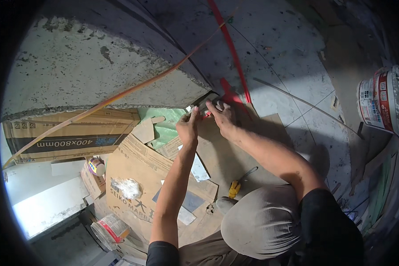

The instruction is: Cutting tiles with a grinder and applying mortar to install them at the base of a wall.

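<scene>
Left hand (188, 128) and right hand (224, 117) meet at small greyish piece (202, 106) by slab (106, 66) corner; can't tell either grip's closure. Best steadied from both sides, unhurried.

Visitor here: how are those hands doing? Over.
Left hand, right hand close together beside speckled wall. What they handle: unclear. Orange hose crosses view, not covering hands.
</scene>
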### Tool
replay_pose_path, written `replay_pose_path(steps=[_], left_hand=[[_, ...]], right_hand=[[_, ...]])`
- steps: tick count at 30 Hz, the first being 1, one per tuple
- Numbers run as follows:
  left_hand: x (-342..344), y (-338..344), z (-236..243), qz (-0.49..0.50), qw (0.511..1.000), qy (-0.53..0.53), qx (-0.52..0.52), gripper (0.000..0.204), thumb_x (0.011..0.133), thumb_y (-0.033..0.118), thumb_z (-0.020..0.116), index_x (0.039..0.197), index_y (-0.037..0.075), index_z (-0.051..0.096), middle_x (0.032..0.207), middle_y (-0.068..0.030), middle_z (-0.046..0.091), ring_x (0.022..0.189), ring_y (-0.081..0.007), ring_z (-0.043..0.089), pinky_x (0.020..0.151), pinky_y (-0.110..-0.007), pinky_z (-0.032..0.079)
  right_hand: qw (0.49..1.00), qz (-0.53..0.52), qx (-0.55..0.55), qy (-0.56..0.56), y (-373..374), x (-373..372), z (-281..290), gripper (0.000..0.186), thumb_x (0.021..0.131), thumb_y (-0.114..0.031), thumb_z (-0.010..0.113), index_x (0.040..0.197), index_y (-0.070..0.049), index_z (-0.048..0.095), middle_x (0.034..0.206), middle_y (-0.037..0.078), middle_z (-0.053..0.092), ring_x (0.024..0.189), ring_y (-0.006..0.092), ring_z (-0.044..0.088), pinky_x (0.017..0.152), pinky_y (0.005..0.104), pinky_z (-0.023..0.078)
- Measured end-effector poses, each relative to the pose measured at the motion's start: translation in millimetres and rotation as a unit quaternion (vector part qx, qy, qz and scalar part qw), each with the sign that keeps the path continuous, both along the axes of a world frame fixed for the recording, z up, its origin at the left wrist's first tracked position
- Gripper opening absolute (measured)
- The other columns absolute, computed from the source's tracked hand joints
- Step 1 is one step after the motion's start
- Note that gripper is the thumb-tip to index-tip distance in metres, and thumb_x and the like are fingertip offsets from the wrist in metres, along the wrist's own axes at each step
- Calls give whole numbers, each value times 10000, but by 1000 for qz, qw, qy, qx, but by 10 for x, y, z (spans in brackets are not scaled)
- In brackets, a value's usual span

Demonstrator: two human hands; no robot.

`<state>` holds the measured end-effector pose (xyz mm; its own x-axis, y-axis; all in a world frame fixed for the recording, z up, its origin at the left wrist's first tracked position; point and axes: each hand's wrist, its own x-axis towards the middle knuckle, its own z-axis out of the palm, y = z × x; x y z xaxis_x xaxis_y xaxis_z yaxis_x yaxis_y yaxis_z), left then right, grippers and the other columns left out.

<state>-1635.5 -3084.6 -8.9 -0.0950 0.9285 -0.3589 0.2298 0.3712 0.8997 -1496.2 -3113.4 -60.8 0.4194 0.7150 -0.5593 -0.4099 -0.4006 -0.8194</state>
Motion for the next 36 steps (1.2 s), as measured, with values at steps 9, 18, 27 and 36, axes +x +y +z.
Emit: replay_pose_path(steps=[9, 18, 27, 36], left_hand=[[170, -81, -1, 10, 999, -33, 4, 457, 1028, 348, 840, 1087, -101, 780, 949, -77, 794, 829, -117, 698, 793, -267, 556], [149, -90, -56, 32, 997, -63, 31, 393, 1017, 245, 853, 1112, -125, 761, 992, -135, 816, 867, -143, 759, 816, -274, 611], [113, -45, -58, 34, 997, -47, 45, 350, 1007, 193, 863, 1088, -122, 734, 973, -131, 800, 847, -152, 751, 796, -297, 635], [70, -21, -61, 41, 997, -61, 29, 331, 1000, 197, 873, 1034, -103, 736, 938, -103, 788, 836, -141, 735, 775, -273, 602]], right_hand=[[999, -28, 0, 24, -60, 47, 27, 566, 936, -475, 887, 1211, -1, 747, 1130, 46, 762, 1010, 138, 672, 897, 350, 538], [999, 9, 33, 35, -60, 151, 326, 662, 954, -484, 860, 1288, 72, 725, 1263, 186, 792, 1155, 250, 748, 988, 371, 577], [998, 51, 42, 4, -16, 126, 159, 728, 967, -584, 801, 1278, 70, 730, 1247, 230, 787, 1155, 330, 747, 992, 419, 564], [999, 38, 3, -34, -14, 124, 379, 686, 948, -592, 825, 1175, 53, 763, 1084, 175, 811, 980, 279, 769, 881, 415, 586]])
